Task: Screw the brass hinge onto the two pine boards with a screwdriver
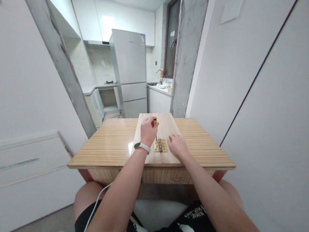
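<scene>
My left hand (148,131) is closed around the red and yellow handle of a screwdriver (154,122). Its thin shaft points down to the left leaf of a brass hinge (160,145). The hinge lies across the seam between two pale wooden boards (168,123), which sit side by side on the table. Just right of the hinge, my right hand (176,143) rests on the right board with its fingers curled at the tips. Whether anything is under those fingertips is hidden. A watch with a white band (143,146) is on my left wrist.
The wood-grain table (103,145) has a drawer with a metal handle (176,179) at its front. White walls stand close on both sides. A white cable (94,211) runs past my left leg. Beyond the table are a fridge (130,60) and a sink counter (159,91).
</scene>
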Available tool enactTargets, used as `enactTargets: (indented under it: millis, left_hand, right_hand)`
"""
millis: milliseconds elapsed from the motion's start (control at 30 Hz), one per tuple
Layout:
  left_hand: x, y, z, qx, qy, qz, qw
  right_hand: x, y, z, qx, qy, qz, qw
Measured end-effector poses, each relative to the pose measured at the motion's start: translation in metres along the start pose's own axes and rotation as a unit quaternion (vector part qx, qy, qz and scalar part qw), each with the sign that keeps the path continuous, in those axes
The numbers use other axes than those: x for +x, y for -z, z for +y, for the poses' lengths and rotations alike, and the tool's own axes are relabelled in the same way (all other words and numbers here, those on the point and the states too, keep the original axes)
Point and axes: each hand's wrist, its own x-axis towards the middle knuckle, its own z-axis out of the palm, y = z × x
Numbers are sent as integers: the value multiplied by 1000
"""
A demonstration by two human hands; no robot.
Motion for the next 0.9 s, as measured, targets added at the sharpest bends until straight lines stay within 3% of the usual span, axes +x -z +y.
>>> enactTargets:
  millis: [233, 567, 900]
  left_hand:
    - [6, 9, -8, -50, -24, -60, 997]
    - [-12, -4, 11, -23, 27, 9, 999]
    - [-7, -9, 0, -22, 40, 13, 999]
  right_hand:
    - [0, -3, 2, 5, 2, 7, 1000]
    - [0, 1, -1, 0, -1, -3, 1000]
    - [0, 1, -1, -4, -1, 5, 1000]
